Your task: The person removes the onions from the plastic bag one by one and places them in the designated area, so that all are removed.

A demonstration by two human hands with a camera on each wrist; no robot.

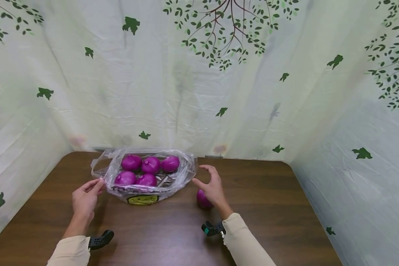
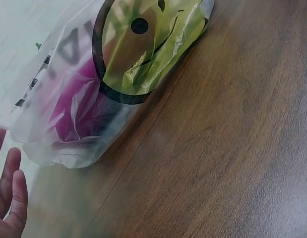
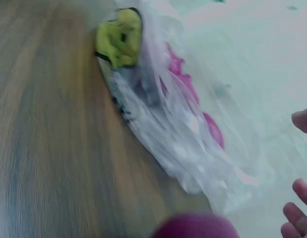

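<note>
A clear plastic bag (image 1: pixel 183 181) with a yellow smiley print (image 1: pixel 143 200) lies spread wide at the back of the table. Inside it sit several purple onions (image 1: pixel 151 165), in two rows. My left hand (image 1: pixel 85 197) pinches the bag's left edge between thumb and fingertips; in the left wrist view only some of its fingers (image 2: pixel 17 198) show. Just off the bag's right side is my right hand (image 1: pixel 212 186), thumb and fingers spread apart with nothing between them. One loose onion (image 1: pixel 203 199) rests on the table beside that hand, partly hidden by it.
The brown wooden table (image 1: pixel 173 236) ends at a pale curtain (image 1: pixel 159 92) with leaf prints, which stands close behind the bag and along both sides. Each wrist wears a black camera mount (image 1: pixel 101 240).
</note>
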